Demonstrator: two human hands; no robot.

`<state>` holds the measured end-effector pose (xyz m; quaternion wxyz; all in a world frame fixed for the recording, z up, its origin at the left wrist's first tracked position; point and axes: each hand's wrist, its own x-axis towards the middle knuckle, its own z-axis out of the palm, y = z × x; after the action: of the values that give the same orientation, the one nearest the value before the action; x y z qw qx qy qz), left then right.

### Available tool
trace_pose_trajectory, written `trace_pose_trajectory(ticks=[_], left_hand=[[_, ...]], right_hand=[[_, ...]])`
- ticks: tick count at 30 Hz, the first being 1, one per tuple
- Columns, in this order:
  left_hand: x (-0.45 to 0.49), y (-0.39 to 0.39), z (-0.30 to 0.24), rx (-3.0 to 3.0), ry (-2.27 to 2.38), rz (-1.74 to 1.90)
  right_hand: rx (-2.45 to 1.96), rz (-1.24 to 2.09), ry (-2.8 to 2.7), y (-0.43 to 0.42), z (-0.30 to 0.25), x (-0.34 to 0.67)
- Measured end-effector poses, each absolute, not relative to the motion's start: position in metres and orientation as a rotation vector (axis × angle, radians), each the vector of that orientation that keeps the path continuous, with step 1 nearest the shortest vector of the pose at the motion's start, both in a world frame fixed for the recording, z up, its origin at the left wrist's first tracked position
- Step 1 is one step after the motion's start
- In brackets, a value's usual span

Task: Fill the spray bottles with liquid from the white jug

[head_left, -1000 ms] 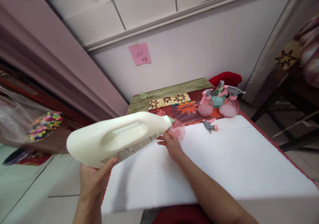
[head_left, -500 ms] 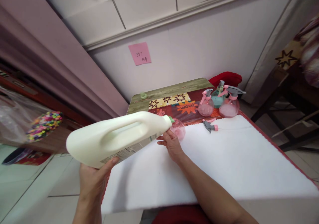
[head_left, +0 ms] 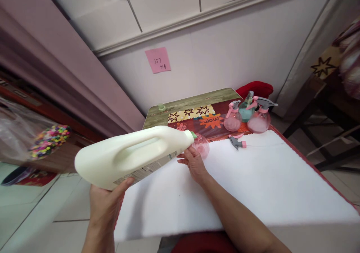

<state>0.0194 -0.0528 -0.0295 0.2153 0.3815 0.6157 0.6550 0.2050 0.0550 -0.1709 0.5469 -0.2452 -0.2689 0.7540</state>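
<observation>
A large cream-white detergent bottle (head_left: 140, 151) with a moulded handle lies tilted on its side above the table, its green-lipped mouth pointing right. My left hand (head_left: 108, 200) grips its base end from below, thumb on the label side. Under the bottle's neck, my right hand (head_left: 194, 163) holds it with thumb and fingers. The mouth is over a round pink see-through spray bottle (head_left: 201, 146) without its head; the bottle and my hand partly cover it. Whether liquid flows cannot be made out. A grey and pink spray head (head_left: 237, 143) with a thin tube lies to the right.
At the back right stand two pink spray bottles (head_left: 232, 123) and a teal spray bottle (head_left: 246, 112) with heads on. A small green cap (head_left: 161, 107) sits on the far left table corner. White cloth (head_left: 253, 185) covers the near table. A dark stool (head_left: 312, 118) is at right.
</observation>
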Motion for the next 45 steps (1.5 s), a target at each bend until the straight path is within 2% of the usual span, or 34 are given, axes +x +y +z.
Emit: trace_pose_trajectory(ticks=[45], left_hand=[[0.0252,-0.054,-0.0255,1.077,1.711,1.802]], right_hand=[[-0.584,1.795,-0.634,0.0557,-0.1724,0.205]])
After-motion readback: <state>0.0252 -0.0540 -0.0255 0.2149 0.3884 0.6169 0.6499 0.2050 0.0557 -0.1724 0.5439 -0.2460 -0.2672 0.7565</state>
